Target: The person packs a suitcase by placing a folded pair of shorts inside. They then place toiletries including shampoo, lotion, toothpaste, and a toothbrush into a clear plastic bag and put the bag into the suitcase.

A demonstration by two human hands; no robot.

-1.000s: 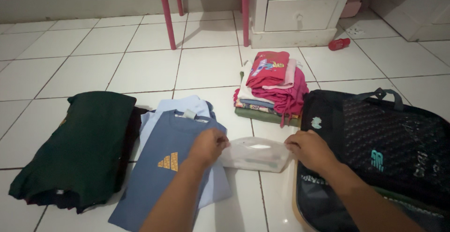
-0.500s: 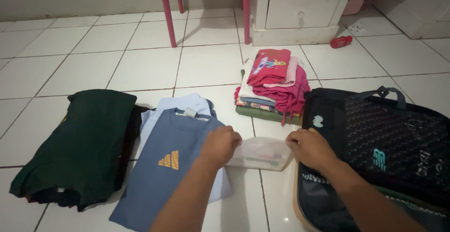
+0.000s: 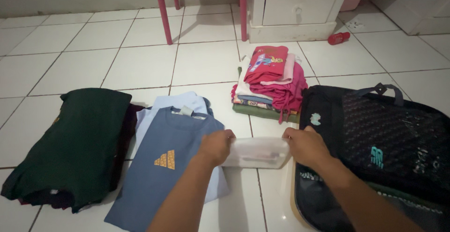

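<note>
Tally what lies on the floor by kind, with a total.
Clothing piles: 3 (dark green pile, blue shirts, pink stack)
Black bags: 1
Clear pouches: 1, held by both hands
Small red objects: 1
Total: 6

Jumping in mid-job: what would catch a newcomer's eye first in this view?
First, the two hands at centre: the left hand and right hand hold a clear pouch by its ends, just above the white tiled floor. Next, the pink clothes pile behind it and the black bag to the right. On the left lie a blue shirt and a dark green pile.
</note>
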